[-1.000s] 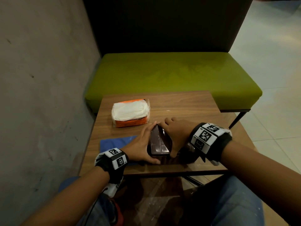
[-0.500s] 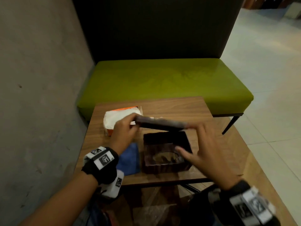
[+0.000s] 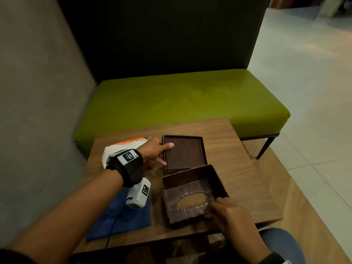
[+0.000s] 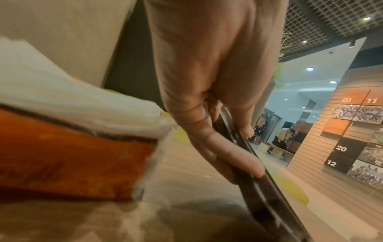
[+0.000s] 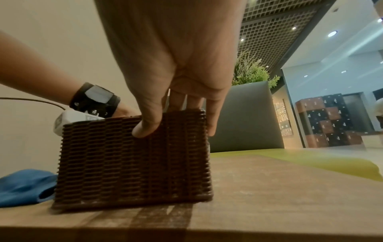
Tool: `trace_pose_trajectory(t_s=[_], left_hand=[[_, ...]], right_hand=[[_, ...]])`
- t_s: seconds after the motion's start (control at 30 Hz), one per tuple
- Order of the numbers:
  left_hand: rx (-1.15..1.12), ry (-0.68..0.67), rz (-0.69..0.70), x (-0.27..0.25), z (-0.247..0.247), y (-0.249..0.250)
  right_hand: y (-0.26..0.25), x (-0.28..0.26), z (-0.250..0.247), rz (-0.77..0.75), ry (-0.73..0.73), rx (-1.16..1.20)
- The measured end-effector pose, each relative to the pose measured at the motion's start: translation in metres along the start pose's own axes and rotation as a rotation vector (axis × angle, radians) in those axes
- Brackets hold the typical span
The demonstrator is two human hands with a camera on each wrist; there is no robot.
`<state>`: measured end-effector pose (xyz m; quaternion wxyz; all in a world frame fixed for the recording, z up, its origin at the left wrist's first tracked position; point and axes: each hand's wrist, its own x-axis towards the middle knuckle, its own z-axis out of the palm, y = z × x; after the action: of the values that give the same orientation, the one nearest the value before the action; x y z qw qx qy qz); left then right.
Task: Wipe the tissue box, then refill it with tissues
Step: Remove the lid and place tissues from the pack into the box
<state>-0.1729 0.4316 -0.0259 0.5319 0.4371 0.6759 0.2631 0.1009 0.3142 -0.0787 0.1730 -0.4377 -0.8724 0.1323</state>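
Observation:
The brown woven tissue box [image 3: 217,178] stands open near the table's front edge, an oval slot showing in its floor. My right hand [image 3: 231,216] grips its near right wall, thumb [image 5: 146,129] outside and fingers inside. The box's flat brown panel [image 3: 185,152] lies on the table just behind it. My left hand [image 3: 154,150] pinches the panel's left edge, thumb on top; the left wrist view shows the fingers [image 4: 228,155] curled along the panel [image 4: 269,196]. An orange pack of white tissues [image 3: 122,147] sits left of that hand.
A blue cloth [image 3: 118,220] lies at the front left of the wooden table [image 3: 238,159], partly under my left forearm. A green bench [image 3: 181,100] stands behind the table, with a grey wall to the left and tiled floor to the right.
Both hands were on the closed box; the flat panel came off, was lifted, and now lies behind the box. My right hand moved from the panel to the box's near right wall.

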Motion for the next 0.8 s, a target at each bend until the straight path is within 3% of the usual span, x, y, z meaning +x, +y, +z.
trace_pose_trajectory(t_s=[0.2, 0.37, 0.47, 0.53, 0.63, 0.73, 0.8], left_hand=[[-0.008, 0.059, -0.064, 0.021, 0.011, -0.007], [0.160, 0.135, 0.001, 0.000, 0.009, -0.005], [0.146, 0.318, 0.199, -0.025, -0.014, -0.004], [0.297, 0.517, 0.340, -0.044, -0.043, -0.009], [0.573, 0.752, 0.316, -0.064, -0.086, -0.032], [0.726, 0.671, 0.266, -0.068, -0.101, -0.056], [0.779, 0.517, 0.378, -0.067, -0.098, -0.064]], right_hand=[[0.011, 0.003, 0.009, 0.005, 0.136, 0.028], [0.008, 0.012, 0.005, 0.001, 0.081, 0.082], [0.003, 0.013, 0.003, 0.011, 0.044, 0.061], [-0.008, 0.013, -0.001, 0.041, 0.095, 0.023], [-0.025, 0.016, -0.005, 0.057, 0.206, 0.083], [-0.040, 0.021, -0.001, 0.092, 0.207, 0.104], [-0.050, 0.025, 0.000, 0.130, 0.168, 0.114]])
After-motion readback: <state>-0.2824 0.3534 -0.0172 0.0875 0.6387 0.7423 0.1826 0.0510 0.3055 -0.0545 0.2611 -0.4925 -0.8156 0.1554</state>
